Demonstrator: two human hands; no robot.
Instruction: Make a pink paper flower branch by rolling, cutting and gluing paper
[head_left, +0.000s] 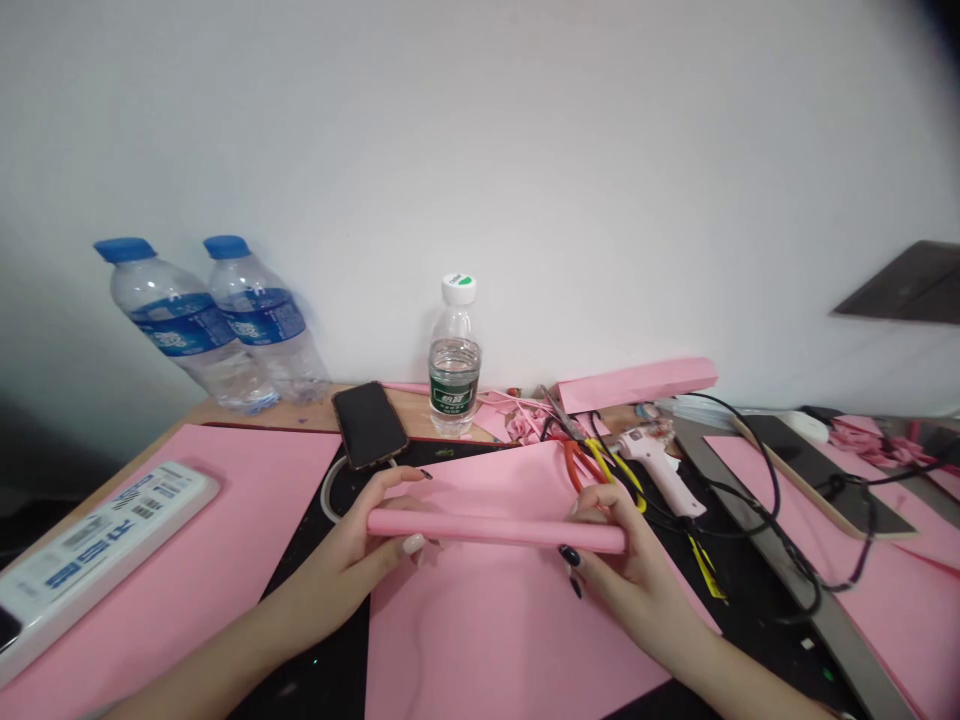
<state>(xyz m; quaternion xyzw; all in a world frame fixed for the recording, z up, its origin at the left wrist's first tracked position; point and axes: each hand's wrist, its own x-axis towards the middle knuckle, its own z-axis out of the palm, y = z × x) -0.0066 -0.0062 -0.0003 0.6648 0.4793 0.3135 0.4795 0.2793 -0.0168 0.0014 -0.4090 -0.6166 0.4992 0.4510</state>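
A rolled tube of pink paper (487, 529) lies level between my two hands, just above a large pink sheet (480, 640). My left hand (382, 540) grips the tube's left end, thumb in front and fingers behind. Around its right end my right hand (611, 540) is closed in the same way, with the thumb on the near side. Parts of the fingers on both hands are hidden behind the roll. Beyond my right hand lie red- and yellow-handled tools (592, 465) and a pale pink glue gun (664, 470).
Two blue-capped bottles (180, 320) lean at the wall, and a small water bottle (454, 360) stands behind the sheet. A phone (370, 424) lies left of it. A long white box (112, 550) rests on another pink sheet (255, 480). Black cables (776, 480) loop at right.
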